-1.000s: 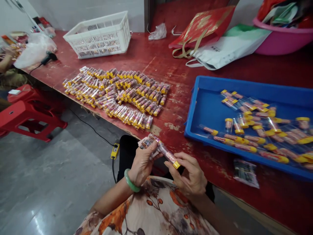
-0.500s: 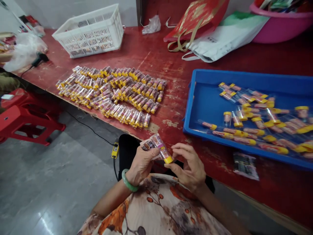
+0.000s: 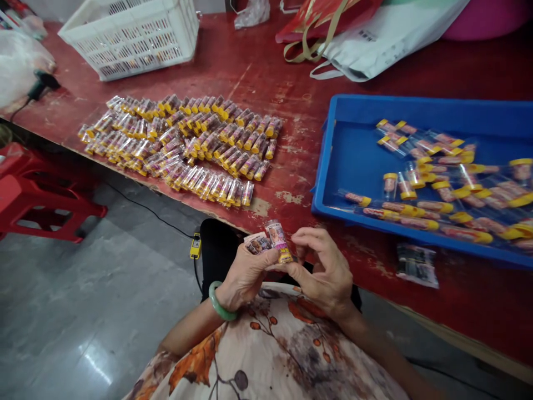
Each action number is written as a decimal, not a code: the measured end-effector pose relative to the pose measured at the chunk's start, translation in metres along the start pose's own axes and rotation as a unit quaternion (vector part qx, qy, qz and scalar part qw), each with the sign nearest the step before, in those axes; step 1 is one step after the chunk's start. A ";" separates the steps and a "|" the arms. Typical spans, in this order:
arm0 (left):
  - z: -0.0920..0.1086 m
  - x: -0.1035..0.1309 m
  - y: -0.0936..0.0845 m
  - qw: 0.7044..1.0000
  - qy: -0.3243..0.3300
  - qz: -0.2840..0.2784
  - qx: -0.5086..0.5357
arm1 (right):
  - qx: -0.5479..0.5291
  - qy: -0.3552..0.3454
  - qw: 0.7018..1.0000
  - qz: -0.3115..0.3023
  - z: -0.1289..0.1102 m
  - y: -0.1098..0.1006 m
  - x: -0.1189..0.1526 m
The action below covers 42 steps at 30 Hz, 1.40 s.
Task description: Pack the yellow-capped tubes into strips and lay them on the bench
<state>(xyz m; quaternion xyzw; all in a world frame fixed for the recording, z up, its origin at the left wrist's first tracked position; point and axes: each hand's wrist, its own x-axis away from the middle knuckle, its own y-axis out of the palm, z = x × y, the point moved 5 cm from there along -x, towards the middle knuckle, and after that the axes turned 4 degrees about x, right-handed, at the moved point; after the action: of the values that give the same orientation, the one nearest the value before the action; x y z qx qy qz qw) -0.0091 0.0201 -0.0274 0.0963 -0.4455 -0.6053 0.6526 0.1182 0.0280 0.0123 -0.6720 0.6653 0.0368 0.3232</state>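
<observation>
Right hand (image 3: 325,273): curling half-open, thumb reaching the tube's base; contact is looking unclear.
Left hand (image 3: 246,273): pinching narrowly, holding both items.
Patterned, yellow-based tube (image 3: 278,240): tilting between hands, fingers covering its base.
Printed paper cards (image 3: 255,242): fanning, thumb hiding their lower parts.

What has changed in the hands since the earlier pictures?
The small tube has turned steeper, its print now clearer. The right hand opened its fingers from the tube's yellow end; thumb contact is unclear. The left hand still holds printed pieces. The blue tray stayed put.
</observation>
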 end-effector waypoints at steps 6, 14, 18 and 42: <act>0.001 -0.004 -0.004 1.000 0.011 0.008 0.012 | 0.003 0.005 1.000 -0.001 0.000 -0.001 0.010; 0.001 -0.006 -0.006 0.999 0.027 0.002 0.024 | 0.049 0.007 0.998 0.040 0.000 0.011 0.011; 0.001 -0.006 -0.009 0.999 0.035 0.020 0.030 | 0.066 -0.028 0.996 0.055 -0.007 0.012 0.006; 0.006 -0.007 -0.017 0.999 -0.006 0.037 0.038 | 0.106 -0.085 0.990 0.035 -0.004 0.010 0.001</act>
<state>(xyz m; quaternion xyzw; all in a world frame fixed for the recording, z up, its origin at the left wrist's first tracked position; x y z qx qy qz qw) -0.0243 0.0247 -0.0387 0.1010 -0.4758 -0.5640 0.6673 0.1076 0.0259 0.0106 -0.6049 0.6587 0.0343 0.4461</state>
